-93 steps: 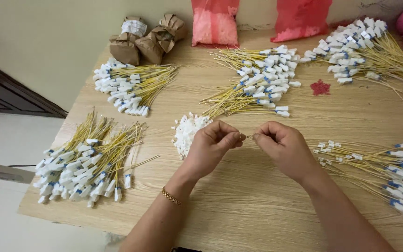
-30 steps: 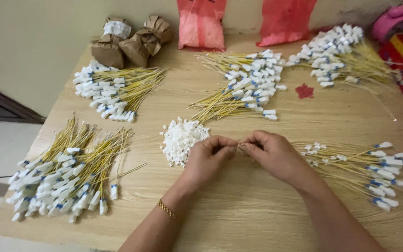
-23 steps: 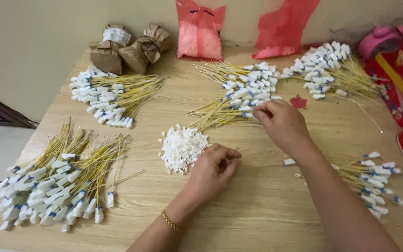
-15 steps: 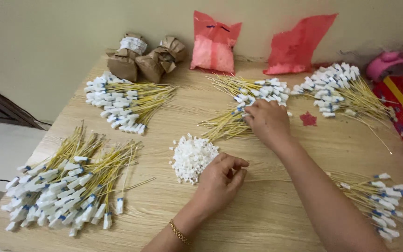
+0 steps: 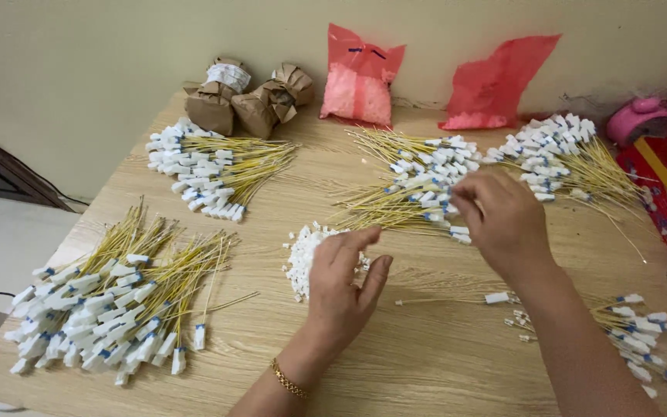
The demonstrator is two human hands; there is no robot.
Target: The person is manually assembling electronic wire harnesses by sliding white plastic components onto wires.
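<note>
My left hand [image 5: 345, 289] hovers with fingers spread over a small heap of white plastic connectors [image 5: 303, 251] in the middle of the wooden table [image 5: 426, 363]; it holds nothing that I can see. My right hand [image 5: 499, 220] reaches forward into the centre bundle of yellow wires with white tags [image 5: 414, 181], its fingertips pinching among the tags. Whether a wire is gripped is hidden by the fingers. One single yellow wire with a white tag [image 5: 457, 299] lies on the table below my right wrist.
More bundles of yellow tagged wires lie at front left [image 5: 110, 305], back left [image 5: 210, 174], back right [image 5: 565, 154] and front right [image 5: 642, 340]. Brown paper parcels [image 5: 245, 100] and two red plastic bags [image 5: 360, 73] stand along the wall. A pink tape dispenser [image 5: 642, 116] and red box are at right.
My hands separated from in front of me. The right hand went forward to the centre wire bundle and the left hand opened over the white connector heap. A single wire now lies on the table.
</note>
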